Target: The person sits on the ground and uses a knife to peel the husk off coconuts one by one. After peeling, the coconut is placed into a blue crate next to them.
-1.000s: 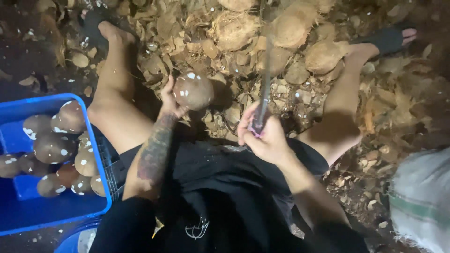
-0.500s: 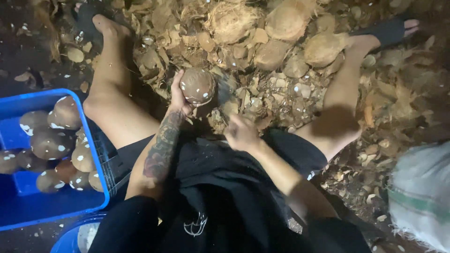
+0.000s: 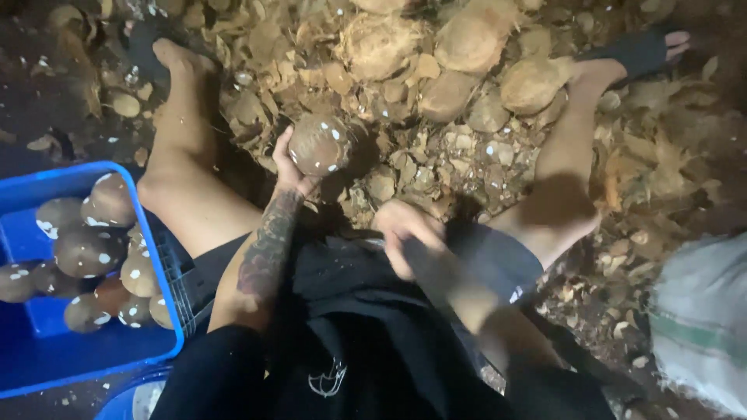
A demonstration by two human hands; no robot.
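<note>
Left hand (image 3: 292, 173) grips a husked brown coconut (image 3: 319, 145) from below, fingers wrapped round its underside, held up between the bare legs over the husk pile (image 3: 436, 101); coconut flecked with white spots; right hand (image 3: 405, 237) is motion-blurred, low near the lap, fingers curled; can't tell whether it holds anything; left forearm tattooed; blue crate (image 3: 47, 358) sits beside the left leg, holding several more husked spotted coconuts (image 3: 85, 253); unhusked coconuts (image 3: 475, 39) lie at the far side of the pile; right foot in a dark sandal (image 3: 634, 50); whitish woven sack (image 3: 700, 327) at right edge, well apart from both hands.
</note>
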